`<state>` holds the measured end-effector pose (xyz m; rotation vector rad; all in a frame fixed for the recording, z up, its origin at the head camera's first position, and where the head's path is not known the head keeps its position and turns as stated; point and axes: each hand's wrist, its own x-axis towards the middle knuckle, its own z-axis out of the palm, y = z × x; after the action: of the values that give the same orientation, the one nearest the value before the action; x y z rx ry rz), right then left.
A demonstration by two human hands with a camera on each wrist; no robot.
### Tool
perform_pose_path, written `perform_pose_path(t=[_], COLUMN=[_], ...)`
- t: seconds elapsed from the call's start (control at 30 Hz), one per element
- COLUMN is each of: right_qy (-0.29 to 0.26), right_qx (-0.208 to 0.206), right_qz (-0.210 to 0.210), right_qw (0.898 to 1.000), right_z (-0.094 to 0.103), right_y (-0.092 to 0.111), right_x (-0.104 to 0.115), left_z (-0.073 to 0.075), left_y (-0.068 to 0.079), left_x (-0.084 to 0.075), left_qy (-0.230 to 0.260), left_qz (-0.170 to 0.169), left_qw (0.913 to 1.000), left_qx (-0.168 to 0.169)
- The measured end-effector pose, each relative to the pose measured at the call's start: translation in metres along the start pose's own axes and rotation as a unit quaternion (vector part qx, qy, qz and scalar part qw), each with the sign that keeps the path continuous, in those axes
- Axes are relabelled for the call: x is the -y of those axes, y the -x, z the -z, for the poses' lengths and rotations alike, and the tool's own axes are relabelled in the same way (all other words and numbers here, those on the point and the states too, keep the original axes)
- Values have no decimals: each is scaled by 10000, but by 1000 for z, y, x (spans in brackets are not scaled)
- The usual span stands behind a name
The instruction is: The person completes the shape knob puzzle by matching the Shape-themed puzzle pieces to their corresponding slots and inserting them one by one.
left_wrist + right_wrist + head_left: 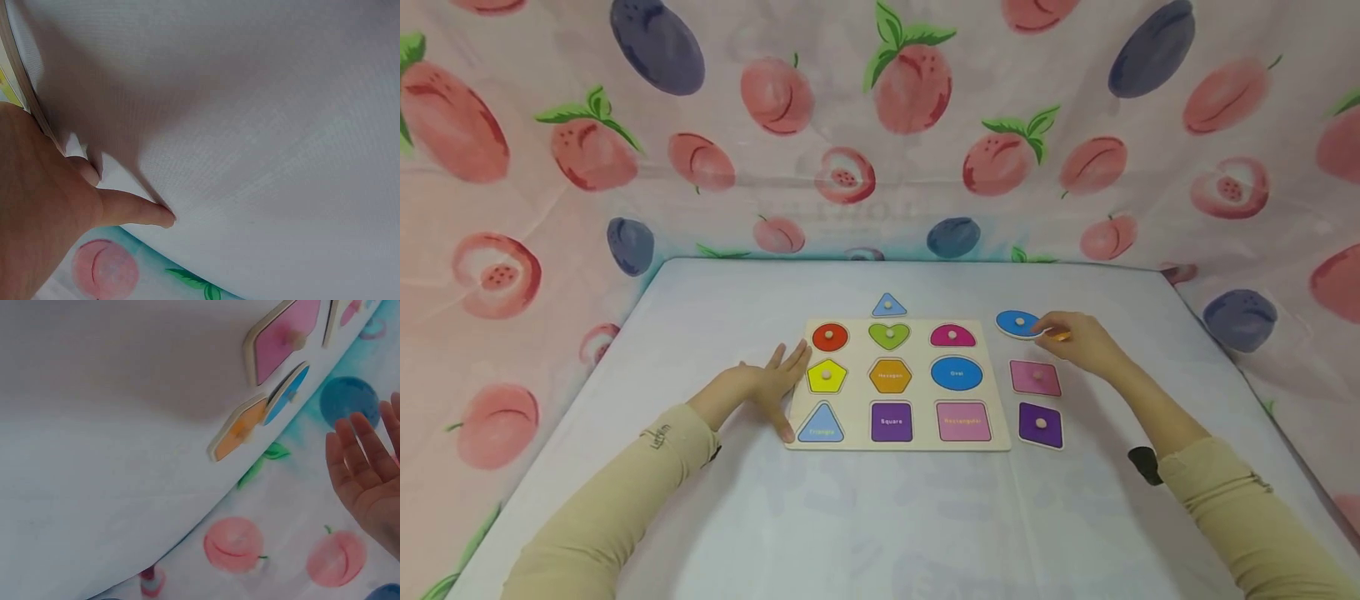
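My left hand rests with fingers spread along the left edge of a cream puzzle board. In the left wrist view, the same hand lies beside the board's edge. My right hand is over an orange hexagon piece, mostly hidden beneath it in the head view. In the right wrist view, the right hand has its fingers loosely extended, apart from the pieces. Next to the hexagon lies a blue oval piece, overlapped by my fingertips in the head view.
Knobbed red circle, green heart, magenta semicircle and yellow pentagon sit in the board; other spots show printed shapes. Right of it lie pink rectangle and purple square pieces. A blue triangle piece lies behind.
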<state>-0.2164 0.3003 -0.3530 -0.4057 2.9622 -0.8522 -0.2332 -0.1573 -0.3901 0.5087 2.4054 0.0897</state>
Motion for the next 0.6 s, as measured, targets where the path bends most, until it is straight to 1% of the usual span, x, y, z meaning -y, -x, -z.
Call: perform_pose_path(t=[0.07, 0.17, 0.37, 0.6], right_qy=[-35, -52, -6, 51], right_qx=[-84, -131, -177, 2], right_qz=[60, -10, -364, -756], right_qw=[9999, 9999, 9992, 9971], right_z=[2, 3, 2, 2], right_y=[0, 0, 1, -1], right_x=[-6, -15, -31, -46], left_z=[0, 0, 0, 1], left_y=[0, 1, 1, 1], left_x=[0, -1, -1, 0], left_qy=[0, 7, 33, 65], left_qz=[12, 14, -5, 8], left_qw=[10000, 10000, 10000, 10000], left_qx=[-9, -9, 2, 6])
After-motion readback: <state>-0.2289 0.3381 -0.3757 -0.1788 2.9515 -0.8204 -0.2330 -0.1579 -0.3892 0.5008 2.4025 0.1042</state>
